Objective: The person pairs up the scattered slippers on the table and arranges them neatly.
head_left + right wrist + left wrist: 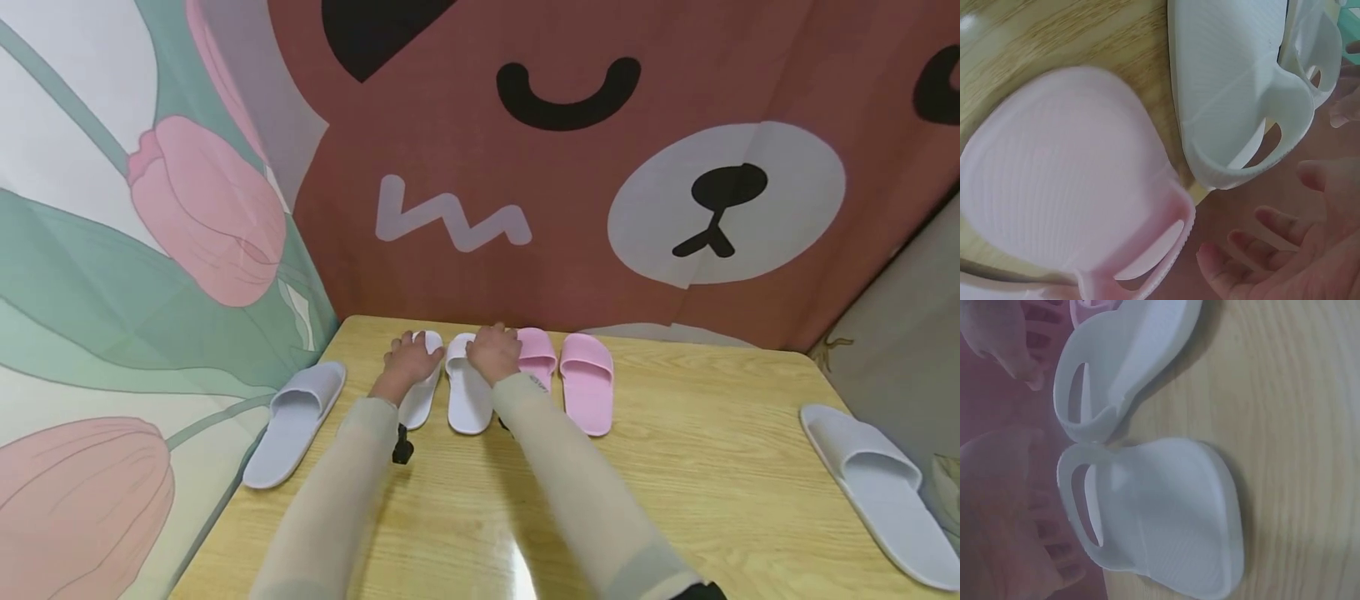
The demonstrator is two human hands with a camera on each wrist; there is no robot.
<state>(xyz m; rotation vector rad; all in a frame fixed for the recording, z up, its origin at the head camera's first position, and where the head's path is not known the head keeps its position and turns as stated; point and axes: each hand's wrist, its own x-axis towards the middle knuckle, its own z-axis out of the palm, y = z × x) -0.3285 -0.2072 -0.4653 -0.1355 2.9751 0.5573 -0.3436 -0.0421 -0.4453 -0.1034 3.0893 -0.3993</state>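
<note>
the right pink slipper (588, 392) sits on the wooden counter (712, 467), toe toward the bear-print cloth (570, 279). just to its left is the left pink slipper (538, 343), partly covered by the person's right arm; farther left of it come the right white slipper (469, 406) and then the left white slipper (417, 410), toes facing the same way. to my eye these two pairs look all but done, matched by colour and standing in one row.

what looks undone is the greys: a pale grey slipper (292, 429) lies well left of the right pink slipper, and the other pale grey slipper (888, 496) well to its right, so that couple is split.

left of the right pink slipper, the left grip (408, 362) and the right grip (495, 353) are both released, fingers loose around the toe ends, grasping nothing. whether either grazes a slipper, i can't tell.
</note>
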